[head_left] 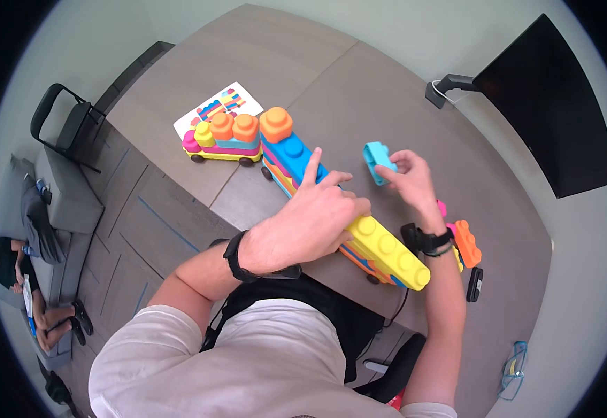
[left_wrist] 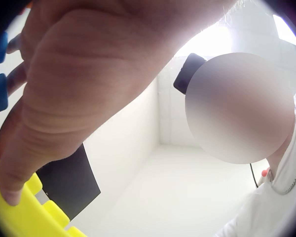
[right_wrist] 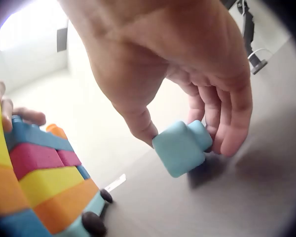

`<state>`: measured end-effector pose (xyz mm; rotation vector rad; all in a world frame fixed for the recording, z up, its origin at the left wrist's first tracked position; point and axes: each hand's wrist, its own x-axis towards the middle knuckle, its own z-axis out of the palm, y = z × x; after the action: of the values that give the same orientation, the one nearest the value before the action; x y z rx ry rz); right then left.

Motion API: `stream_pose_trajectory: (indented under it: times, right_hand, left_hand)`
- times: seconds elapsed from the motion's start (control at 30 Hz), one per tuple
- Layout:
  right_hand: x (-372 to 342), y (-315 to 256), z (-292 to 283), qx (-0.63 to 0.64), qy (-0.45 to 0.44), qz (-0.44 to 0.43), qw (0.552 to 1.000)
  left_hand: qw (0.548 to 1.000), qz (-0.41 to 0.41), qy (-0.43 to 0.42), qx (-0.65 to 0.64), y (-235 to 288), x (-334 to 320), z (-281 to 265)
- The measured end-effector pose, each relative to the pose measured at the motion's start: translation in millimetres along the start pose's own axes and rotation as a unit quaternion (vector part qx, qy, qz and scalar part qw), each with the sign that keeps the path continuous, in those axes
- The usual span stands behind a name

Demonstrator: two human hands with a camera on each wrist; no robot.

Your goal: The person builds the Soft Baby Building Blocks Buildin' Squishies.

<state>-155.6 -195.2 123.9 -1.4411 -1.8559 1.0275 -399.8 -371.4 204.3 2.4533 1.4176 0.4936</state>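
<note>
A long toy vehicle of stacked building blocks stands on wheels on the table, with a long yellow block point(head_left: 385, 245) and a blue block point(head_left: 294, 151) on top. My left hand point(head_left: 308, 221) lies over its middle and grips the yellow block, thumb point(left_wrist: 12, 182) against its side. One finger points out along the blue block. Farther right, my right hand point(head_left: 413, 182) pinches a light-blue block point(right_wrist: 179, 148) between thumb and fingers, close over the table. This block shows a hollow underside in the head view and a round stud in the right wrist view.
A smaller block vehicle point(head_left: 227, 148) stands by a printed picture sheet point(head_left: 237, 94) at the left. Beside my right wrist lie an orange block point(head_left: 467, 243) and a black object point(head_left: 475, 284). Glasses point(head_left: 514, 369) rest near the right edge. A wall screen point(head_left: 547, 104) hangs beyond.
</note>
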Motion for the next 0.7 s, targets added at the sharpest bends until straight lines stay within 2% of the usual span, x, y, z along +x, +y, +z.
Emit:
stream_pose_trajectory:
  times: [0.03,0.1,0.13,0.2,0.27,0.3,0.33,0.47,0.6,0.7]
  right_hand:
    - [-13,-17,-12,-0.002,0.003,0.002,1.0]
    - [-48,-54,-45,0.056,-0.007,-0.081,0.995]
    - [-70,-72,-60,0.051,0.004,-0.075,0.996]
    - [-115,-105,-76,-0.03,-0.023,-0.131,0.991]
    - [-151,-122,-85,-0.102,-0.054,-0.233,0.966]
    - [-169,-128,-83,-0.127,-0.06,-0.215,0.966]
    - [-181,-123,-78,-0.162,-0.051,-0.242,0.955]
    - [-209,-111,-62,-0.204,-0.01,-0.231,0.951]
    - [-211,-101,-56,-0.211,0.056,-0.224,0.95]
    - [-215,-100,-45,-0.274,0.084,-0.251,0.925]
  left_hand:
    - [1.0,0.0,0.005,-0.002,0,1,1]
    - [1.0,0.003,0.017,-0.007,1,-1,4]
    - [0.999,-0.001,0.032,-0.009,1,-1,6]
    - [0.999,0.016,0.035,-0.013,1,0,6]
    - [0.999,-0.011,0.026,-0.018,4,0,1]
    - [0.999,-0.013,0.035,-0.026,4,0,4]
    - [0.999,-0.007,0.036,-0.026,5,0,3]
    - [0.999,-0.025,0.018,-0.013,9,0,1]
    - [0.999,-0.01,0.034,-0.01,13,-2,1]
    - [0.998,-0.015,0.053,0.004,14,-1,4]
